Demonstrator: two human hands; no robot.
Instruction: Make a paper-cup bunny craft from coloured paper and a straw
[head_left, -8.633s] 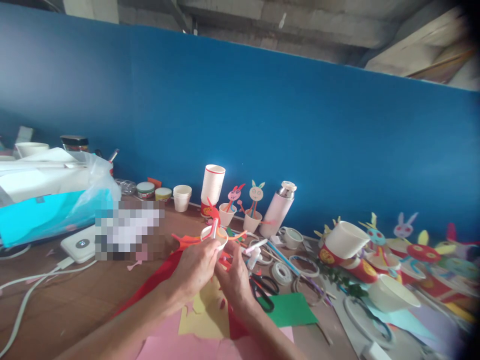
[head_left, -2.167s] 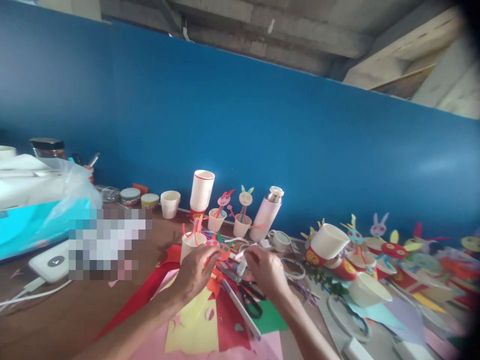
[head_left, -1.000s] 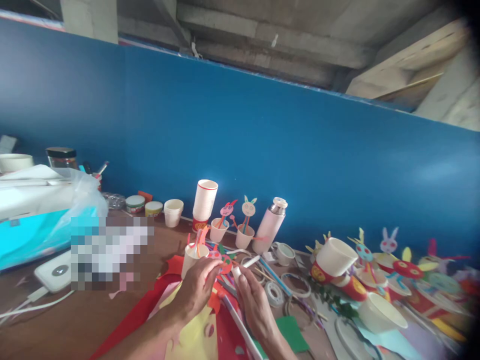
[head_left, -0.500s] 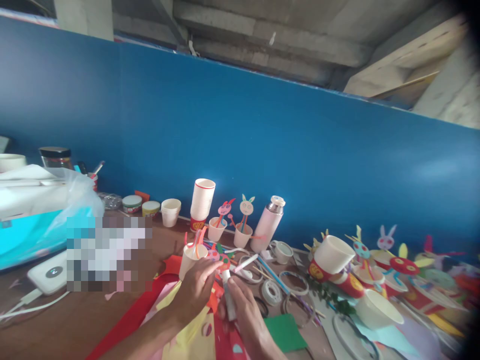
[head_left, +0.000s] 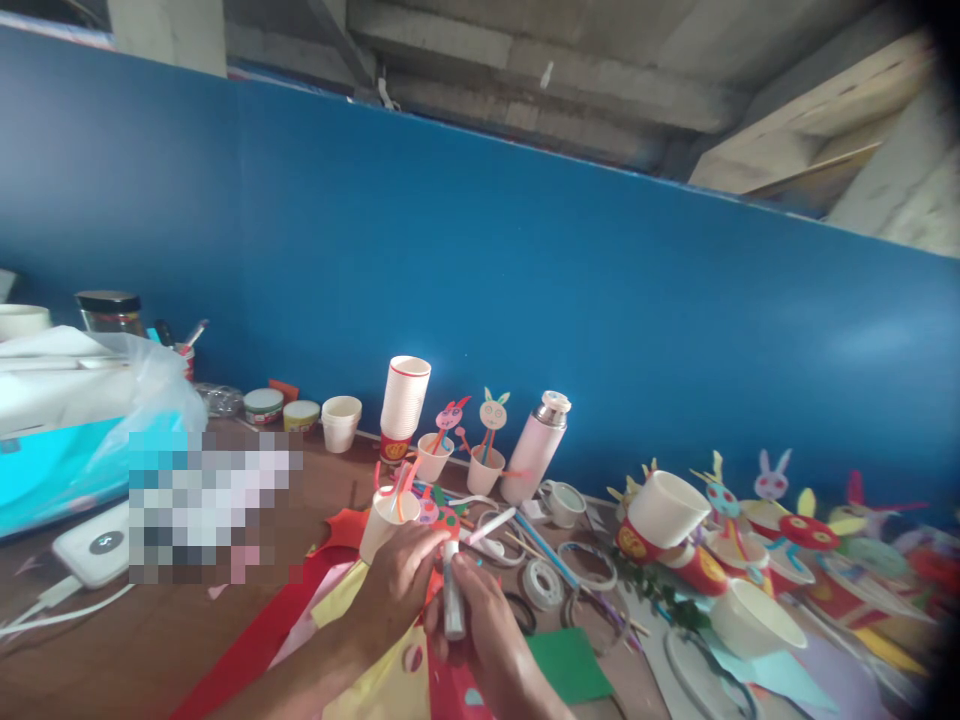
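Note:
My right hand (head_left: 487, 625) is closed round a glue stick (head_left: 453, 600) with a white end and a greyish barrel. The white end points away from me, up against the fingertips of my left hand (head_left: 401, 572). The left fingers are pinched at a small red paper cutout (head_left: 448, 521) with green spots, partly covered by them. A pink paper face (head_left: 427, 511) shows just beyond those fingers. Behind the left hand stands a paper cup (head_left: 386, 520) with orange and pink strips poking out. Red and yellow paper sheets (head_left: 375, 680) lie beneath both hands.
Tape rolls (head_left: 543, 584), straws and a green paper square (head_left: 570, 665) lie to the right. Paper cups with rabbit figures (head_left: 493, 412), a cup stack (head_left: 406, 400) and a pink thermos (head_left: 534, 450) stand along the blue wall. A white power bank (head_left: 97, 542) sits left.
My right hand has turned the glue stick more upright, so more of its barrel shows. My left hand has shifted slightly down, its fingers drawn closer together.

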